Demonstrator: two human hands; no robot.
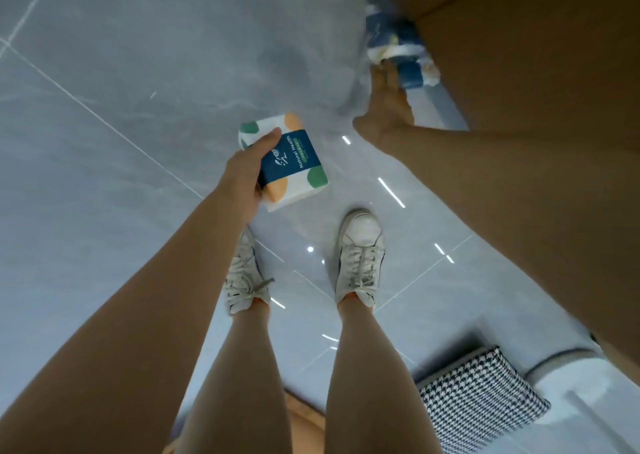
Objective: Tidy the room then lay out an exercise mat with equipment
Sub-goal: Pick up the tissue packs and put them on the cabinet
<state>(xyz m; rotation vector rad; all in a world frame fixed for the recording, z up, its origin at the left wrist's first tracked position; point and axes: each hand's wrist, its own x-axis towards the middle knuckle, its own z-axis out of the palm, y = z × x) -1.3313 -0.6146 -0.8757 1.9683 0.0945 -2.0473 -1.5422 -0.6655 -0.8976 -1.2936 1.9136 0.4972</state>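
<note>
My left hand (247, 171) grips a pack of tissues (289, 162), white with a blue band and green and orange spots, held above the grey tiled floor in front of my feet. My right hand (386, 107) reaches forward to a second blue and white tissue pack (398, 46) at the upper right, beside a large brown cardboard surface (536, 72). Its fingers are on the pack's near end, but blur and the cardboard hide the grasp.
My two white sneakers (360, 256) stand on glossy grey tiles (104, 141). A houndstooth cushion (481, 398) lies at the lower right next to a white rounded object (588, 384). The brown cardboard fills the right side of the view.
</note>
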